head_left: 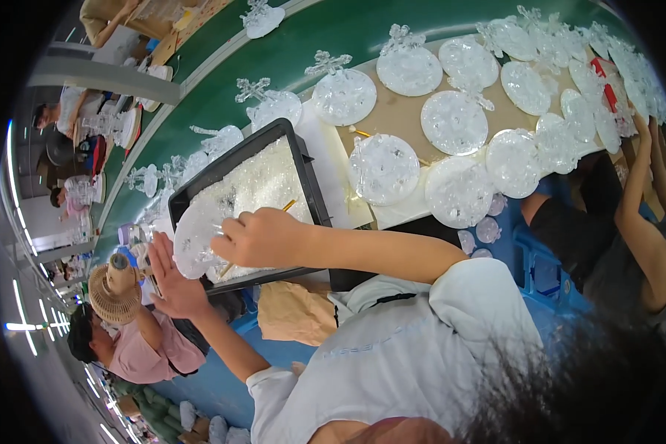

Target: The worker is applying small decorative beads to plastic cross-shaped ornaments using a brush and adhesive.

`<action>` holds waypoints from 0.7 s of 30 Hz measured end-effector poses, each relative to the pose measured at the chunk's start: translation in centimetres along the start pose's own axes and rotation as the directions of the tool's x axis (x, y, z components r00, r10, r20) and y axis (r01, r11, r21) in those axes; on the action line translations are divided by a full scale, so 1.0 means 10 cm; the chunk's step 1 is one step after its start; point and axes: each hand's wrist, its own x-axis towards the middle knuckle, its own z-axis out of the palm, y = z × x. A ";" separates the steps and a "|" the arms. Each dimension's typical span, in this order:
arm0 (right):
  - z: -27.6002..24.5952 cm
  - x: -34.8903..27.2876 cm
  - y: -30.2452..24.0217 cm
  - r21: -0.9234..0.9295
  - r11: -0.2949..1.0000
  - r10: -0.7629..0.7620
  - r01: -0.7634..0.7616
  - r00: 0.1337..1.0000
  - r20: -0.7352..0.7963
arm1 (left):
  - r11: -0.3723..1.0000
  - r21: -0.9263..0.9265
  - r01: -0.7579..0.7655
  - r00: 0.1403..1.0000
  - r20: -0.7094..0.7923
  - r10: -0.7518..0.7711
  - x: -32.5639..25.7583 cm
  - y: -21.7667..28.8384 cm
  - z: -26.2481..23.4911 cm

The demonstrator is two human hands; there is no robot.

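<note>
My right hand (266, 238) is closed over a black tray (309, 174) of white glittery granules (263, 174). A thin yellow-handled brush (289, 205) runs through its grip, its end showing past the fingers. Those fingertips meet a round clear-white disc (194, 240), tilted over the tray's left end. I cannot tell whether they also grip the disc. My left hand (176, 288) stands beside the disc's lower left edge, fingers straight and spread, palm toward it. Whether that palm supports the disc is unclear.
Several clear discs (455, 122), some with snowflake-shaped tops, cover the table right of the tray. Another yellow brush (360, 132) lies among them. Behind runs a green conveyor belt (222, 74). A small fan (115, 288) and a person in pink (155, 344) are left; another person (636, 214) works at right.
</note>
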 end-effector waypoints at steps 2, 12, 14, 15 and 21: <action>-0.01 0.02 -0.05 0.009 1.000 -0.002 0.003 1.000 -0.025 | 0.992 -0.018 0.123 0.973 0.197 -0.117 -0.12 -0.02 -0.73; -0.52 -0.02 -0.04 -0.113 0.991 0.068 -0.069 0.998 -0.018 | 0.495 0.869 -0.016 0.985 0.099 -0.143 0.29 -0.06 0.26; -0.89 0.04 -0.07 -0.157 0.983 0.086 -0.092 0.995 -0.042 | 0.581 0.814 0.003 0.984 0.102 -0.148 0.47 -0.07 0.18; -1.08 0.06 -0.07 -0.160 0.976 0.140 -0.147 0.989 -0.051 | 0.653 0.757 0.025 0.983 0.101 -0.154 0.56 -0.08 0.22; -2.27 -0.02 -0.10 -0.251 0.870 0.412 -0.425 0.905 -0.107 | 0.469 0.727 -0.501 0.727 0.648 -0.228 0.87 -0.33 1.76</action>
